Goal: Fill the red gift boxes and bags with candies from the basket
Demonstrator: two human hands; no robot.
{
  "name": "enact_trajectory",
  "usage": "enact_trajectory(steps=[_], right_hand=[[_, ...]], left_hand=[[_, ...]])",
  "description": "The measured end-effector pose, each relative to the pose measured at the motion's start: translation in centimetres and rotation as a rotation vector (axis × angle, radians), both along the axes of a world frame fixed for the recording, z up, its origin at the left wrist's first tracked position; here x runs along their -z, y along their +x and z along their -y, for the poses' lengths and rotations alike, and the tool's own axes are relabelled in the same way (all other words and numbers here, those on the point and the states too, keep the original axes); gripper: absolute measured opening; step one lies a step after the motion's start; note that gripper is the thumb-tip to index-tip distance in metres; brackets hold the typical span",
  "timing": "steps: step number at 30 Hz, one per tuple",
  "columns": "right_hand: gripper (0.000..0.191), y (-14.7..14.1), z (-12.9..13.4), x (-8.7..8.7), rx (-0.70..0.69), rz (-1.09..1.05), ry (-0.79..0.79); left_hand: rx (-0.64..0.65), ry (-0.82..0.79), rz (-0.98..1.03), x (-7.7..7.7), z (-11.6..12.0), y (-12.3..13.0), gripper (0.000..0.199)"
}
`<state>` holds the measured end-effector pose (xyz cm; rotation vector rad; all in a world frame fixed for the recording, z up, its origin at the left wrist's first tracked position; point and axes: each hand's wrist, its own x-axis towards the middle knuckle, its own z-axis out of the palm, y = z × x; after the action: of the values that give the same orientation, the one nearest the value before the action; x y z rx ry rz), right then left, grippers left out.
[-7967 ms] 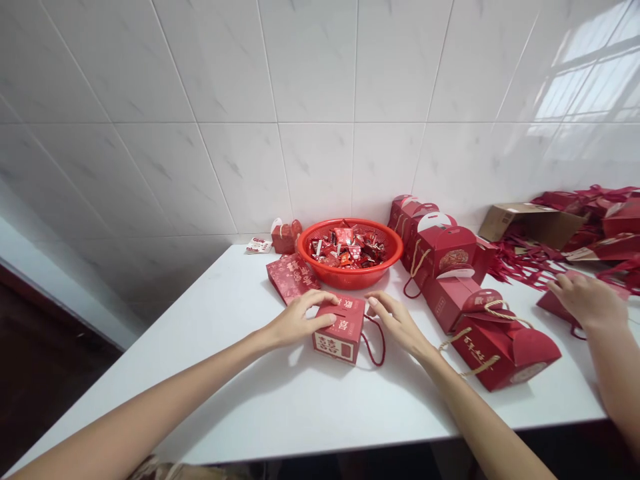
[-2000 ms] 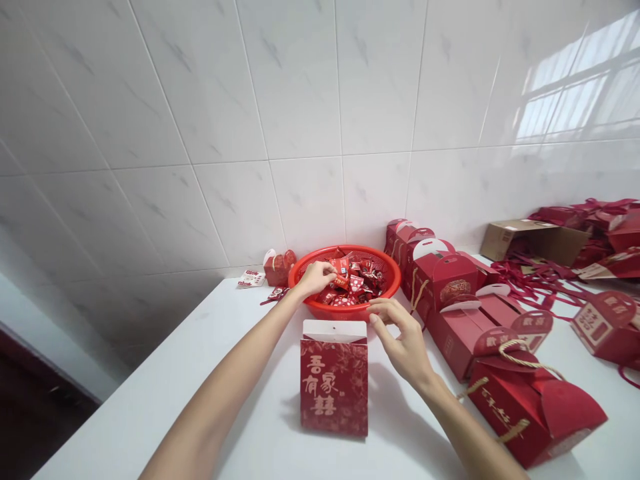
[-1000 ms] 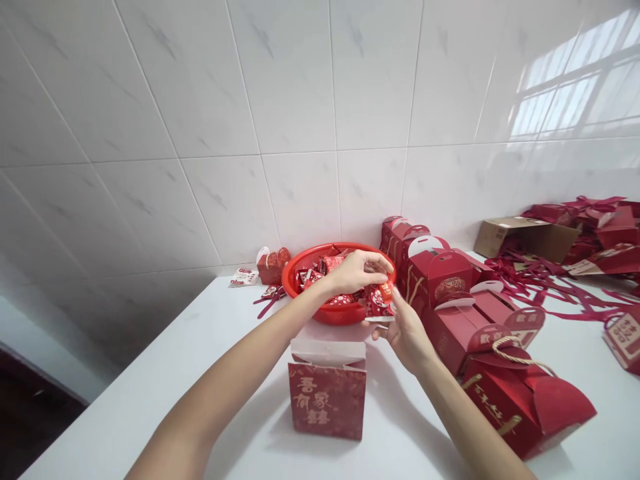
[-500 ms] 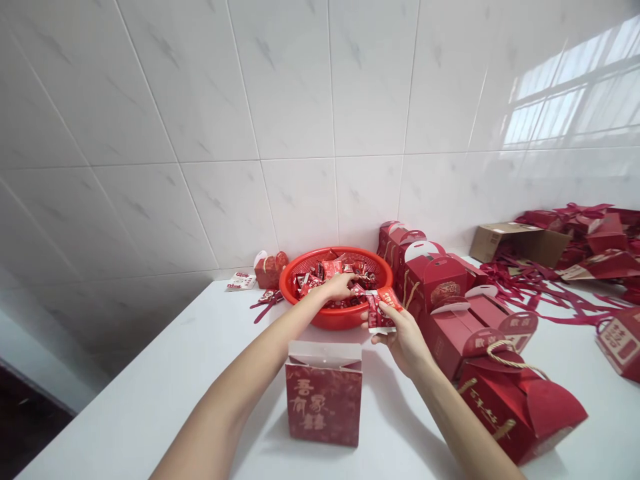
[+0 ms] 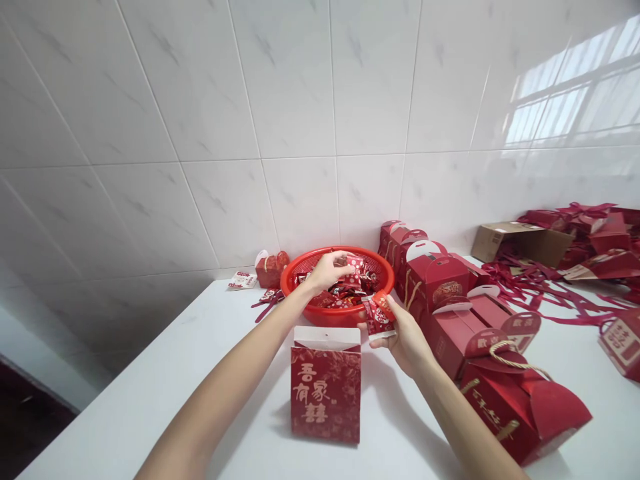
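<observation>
Over a red plastic basket (image 5: pixel 340 319) of wrapped sweets, my left hand (image 5: pixel 330 270) grips a dotted red packet (image 5: pixel 355 269) with its fingertips. In front of the basket's right side, my right hand (image 5: pixel 403 337) is closed on several red candy packets (image 5: pixel 379 316). An upright red gift box (image 5: pixel 326 400) with gold characters stands on the white table, nearer than both hands. The box's pale upper flap (image 5: pixel 327 338) is raised, and its inside is mostly hidden.
Red boxes (image 5: pixel 445 280) with rounded tops line the right side, the nearest (image 5: pixel 520 407) having a rope handle. Behind them are a cardboard box (image 5: pixel 510 241) and tangled ribbons (image 5: pixel 545 293). A small red box (image 5: pixel 271 269) and cards (image 5: pixel 243 281) lie left of the basket, near the tiled wall.
My left hand has risen from the sweets with a dotted packet in its fingers. My right hand still holds its packets, now tilted differently.
</observation>
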<state>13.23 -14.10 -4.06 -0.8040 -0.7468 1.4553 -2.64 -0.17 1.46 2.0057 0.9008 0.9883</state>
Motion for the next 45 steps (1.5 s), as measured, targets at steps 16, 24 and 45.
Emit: enact_trajectory(steps=[16,24,45], right_hand=[[0.044,0.2,0.3,0.1,0.039,-0.056,0.2],[0.045,0.0,0.2,0.1,0.071,-0.006,0.192],[0.04,-0.1,1.3,-0.6,0.061,0.052,0.19]], left_hand=[[0.072,-0.049,-0.208,-1.2,3.5,0.7,0.031],[-0.305,0.055,-0.915,1.5,0.6,-0.5,0.028],[0.041,0.172,-0.22,-8.1,11.7,-7.6,0.029]])
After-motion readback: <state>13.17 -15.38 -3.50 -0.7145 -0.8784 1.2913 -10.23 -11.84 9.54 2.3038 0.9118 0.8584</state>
